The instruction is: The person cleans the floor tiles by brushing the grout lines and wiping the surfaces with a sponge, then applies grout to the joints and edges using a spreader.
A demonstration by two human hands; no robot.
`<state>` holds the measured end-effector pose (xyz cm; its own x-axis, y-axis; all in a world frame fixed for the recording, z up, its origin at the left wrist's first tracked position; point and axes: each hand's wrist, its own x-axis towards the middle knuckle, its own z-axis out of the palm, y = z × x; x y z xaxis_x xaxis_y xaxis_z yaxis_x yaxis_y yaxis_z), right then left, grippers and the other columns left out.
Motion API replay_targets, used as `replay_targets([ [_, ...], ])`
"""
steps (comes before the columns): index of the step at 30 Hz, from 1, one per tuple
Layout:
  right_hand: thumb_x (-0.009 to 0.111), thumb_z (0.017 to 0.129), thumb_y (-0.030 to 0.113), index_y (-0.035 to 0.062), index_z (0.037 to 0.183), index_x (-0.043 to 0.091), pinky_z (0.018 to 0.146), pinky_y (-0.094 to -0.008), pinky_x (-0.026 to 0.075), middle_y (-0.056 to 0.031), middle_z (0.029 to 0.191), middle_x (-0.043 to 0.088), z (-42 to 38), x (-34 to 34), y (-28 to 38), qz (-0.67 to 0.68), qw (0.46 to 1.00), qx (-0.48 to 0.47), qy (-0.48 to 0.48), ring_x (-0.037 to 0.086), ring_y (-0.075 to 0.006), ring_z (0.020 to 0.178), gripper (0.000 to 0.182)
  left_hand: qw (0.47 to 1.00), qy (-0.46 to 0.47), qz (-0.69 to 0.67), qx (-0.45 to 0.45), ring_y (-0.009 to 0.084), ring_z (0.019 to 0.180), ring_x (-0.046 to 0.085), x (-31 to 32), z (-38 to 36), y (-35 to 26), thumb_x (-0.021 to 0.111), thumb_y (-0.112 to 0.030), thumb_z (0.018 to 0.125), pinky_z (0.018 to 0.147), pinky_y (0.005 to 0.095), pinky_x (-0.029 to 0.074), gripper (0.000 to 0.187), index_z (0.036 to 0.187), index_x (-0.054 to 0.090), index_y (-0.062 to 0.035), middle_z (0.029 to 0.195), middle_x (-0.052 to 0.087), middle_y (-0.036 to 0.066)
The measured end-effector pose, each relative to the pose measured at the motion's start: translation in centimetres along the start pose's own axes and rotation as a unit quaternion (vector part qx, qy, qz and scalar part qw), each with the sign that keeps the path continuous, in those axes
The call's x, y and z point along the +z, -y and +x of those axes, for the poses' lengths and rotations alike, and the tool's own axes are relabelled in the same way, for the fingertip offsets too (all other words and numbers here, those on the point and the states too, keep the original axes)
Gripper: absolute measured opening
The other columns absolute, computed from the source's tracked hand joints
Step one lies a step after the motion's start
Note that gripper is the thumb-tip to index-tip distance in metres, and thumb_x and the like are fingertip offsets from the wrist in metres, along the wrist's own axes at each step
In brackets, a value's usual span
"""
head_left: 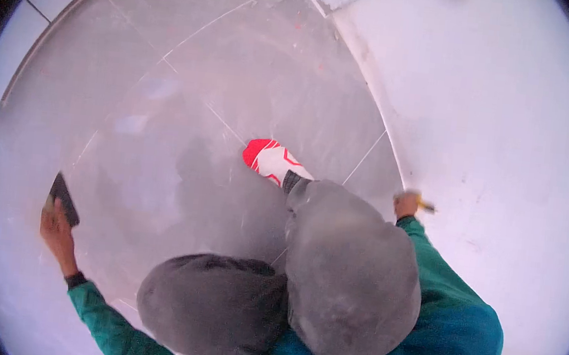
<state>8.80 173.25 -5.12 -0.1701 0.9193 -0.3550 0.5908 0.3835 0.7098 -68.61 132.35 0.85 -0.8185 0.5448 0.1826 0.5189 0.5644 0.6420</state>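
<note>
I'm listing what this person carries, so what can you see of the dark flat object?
The dark flat object is near-black, plain and four-sided, longer than wide, with no visible markings. The left hand holds it by its lower left part; its far end slants left. It shows against the grey floor. Its material, and whether it touches the floor, I can't tell.

Left hand (pixel 58 230) holding dark flat object (pixel 64 200) above tiled floor (pixel 242 55).

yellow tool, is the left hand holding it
No, the right hand holds the yellow tool, while the left hand has a dark flat object.
</note>
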Motion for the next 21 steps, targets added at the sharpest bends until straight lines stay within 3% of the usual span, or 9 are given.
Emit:
replay_targets([
  [2, 0.044, 0.081, 0.034, 0.0116, 0.092, 0.062, 0.078, -0.0407, 0.04, -0.0089, 0.073, 0.064, -2.7, 1.5, 0.1, 0.113, 0.986, 0.052, 0.111, 0.06, -0.0292, 0.078, 0.03, 0.989, 0.052, 0.034, -0.132, 0.0188, 0.072, 0.053, -2.7, -2.0, 3.5, 0.052, -0.027, 0.088, 0.066, 0.0299, 0.044, 0.035, 0.1, 0.056, 0.006, 0.083, 0.06, 0.015],
  [6, 0.045, 0.085, 0.026, 0.0076, 0.101, 0.06, 0.08, -0.0393, 0.04, -0.0154, 0.091, 0.061, 2.8, 0.0, 4.0, 0.288, 0.936, 0.185, -0.079, 0.057, -0.0329, 0.084, 0.028, 0.99, 0.041, 0.066, -0.117, 0.0196, 0.071, 0.053, -5.4, -3.0, 2.4, 0.052, -0.028, 0.088, 0.066, 0.0308, 0.044, 0.036, 0.096, 0.055, 0.0072, 0.082, 0.059, 0.016],
  [9, 0.054, 0.08, 0.039, -0.0002, 0.097, 0.055, 0.075, -0.0396, 0.043, -0.0176, 0.089, 0.058, 13.0, -4.5, 7.9, 0.221, 0.952, 0.182, -0.106, 0.055, -0.0328, 0.089, 0.042, 0.985, 0.027, 0.108, -0.131, 0.0208, 0.069, 0.052, -7.2, -1.5, -0.7, 0.05, -0.028, 0.089, 0.064, 0.032, 0.044, 0.037, 0.091, 0.052, 0.0085, 0.08, 0.058, 0.017],
  [11, 0.06, 0.078, 0.032, 0.0003, 0.095, 0.054, 0.073, -0.0388, 0.045, -0.0158, 0.09, 0.059, 17.1, -12.3, 10.7, 0.44, 0.843, 0.28, -0.132, 0.056, -0.0331, 0.086, 0.037, 0.98, 0.03, 0.156, -0.119, 0.0218, 0.067, 0.051, -8.8, -1.1, -1.8, 0.05, -0.028, 0.089, 0.063, 0.0324, 0.044, 0.036, 0.091, 0.052, 0.0084, 0.078, 0.058, 0.017],
  [15, 0.056, 0.08, 0.021, 0.0046, 0.096, 0.05, 0.069, -0.0365, 0.047, -0.0098, 0.088, 0.057, 24.3, -23.9, 16.6, 0.524, 0.812, 0.169, -0.193, 0.054, -0.0279, 0.086, 0.023, 0.966, 0.01, 0.233, -0.111, 0.0258, 0.063, 0.047, -8.8, 0.4, -5.5, 0.048, -0.026, 0.09, 0.059, 0.0347, 0.041, 0.033, 0.088, 0.051, 0.0073, 0.074, 0.054, 0.018],
  [17, 0.055, 0.08, 0.019, 0.0055, 0.099, 0.05, 0.07, -0.036, 0.047, -0.0083, 0.092, 0.056, 28.0, -29.4, 20.2, 0.744, 0.617, 0.154, -0.206, 0.052, -0.0252, 0.087, 0.025, 0.959, 0.027, 0.282, -0.019, 0.0276, 0.064, 0.047, -9.0, 0.7, -6.6, 0.048, -0.024, 0.089, 0.059, 0.036, 0.041, 0.031, 0.088, 0.052, 0.0072, 0.074, 0.052, 0.018],
  [18, 0.055, 0.079, 0.019, 0.0059, 0.101, 0.05, 0.071, -0.0357, 0.047, -0.0075, 0.094, 0.055, 28.7, -33.8, 21.3, 0.918, 0.329, 0.174, -0.136, 0.052, -0.0239, 0.087, 0.026, 0.942, 0.045, 0.323, 0.075, 0.0293, 0.064, 0.047, -9.1, 0.9, -7.3, 0.048, -0.022, 0.089, 0.059, 0.0372, 0.04, 0.029, 0.088, 0.052, 0.0071, 0.074, 0.051, 0.019],
  [19, 0.055, 0.079, 0.018, 0.0063, 0.103, 0.05, 0.072, -0.0355, 0.048, -0.0067, 0.096, 0.055, 28.9, -37.3, 21.3, 0.963, 0.175, 0.186, -0.083, 0.051, -0.0225, 0.088, 0.027, 0.942, 0.042, 0.326, 0.071, 0.0293, 0.064, 0.047, -9.3, 1.2, -8.7, 0.048, -0.022, 0.089, 0.059, 0.0372, 0.04, 0.029, 0.088, 0.052, 0.0071, 0.074, 0.051, 0.019],
  [21, 0.055, 0.079, 0.018, 0.0043, 0.1, 0.051, 0.073, -0.0349, 0.047, -0.0076, 0.095, 0.056, 30.2, -35.0, 18.6, 0.902, 0.41, 0.063, -0.123, 0.052, -0.0221, 0.089, 0.025, 0.933, 0.113, 0.34, -0.021, 0.0323, 0.068, 0.049, -9.4, 2.0, -12.3, 0.048, -0.018, 0.088, 0.061, 0.0385, 0.041, 0.026, 0.089, 0.053, 0.0073, 0.076, 0.05, 0.02],
])
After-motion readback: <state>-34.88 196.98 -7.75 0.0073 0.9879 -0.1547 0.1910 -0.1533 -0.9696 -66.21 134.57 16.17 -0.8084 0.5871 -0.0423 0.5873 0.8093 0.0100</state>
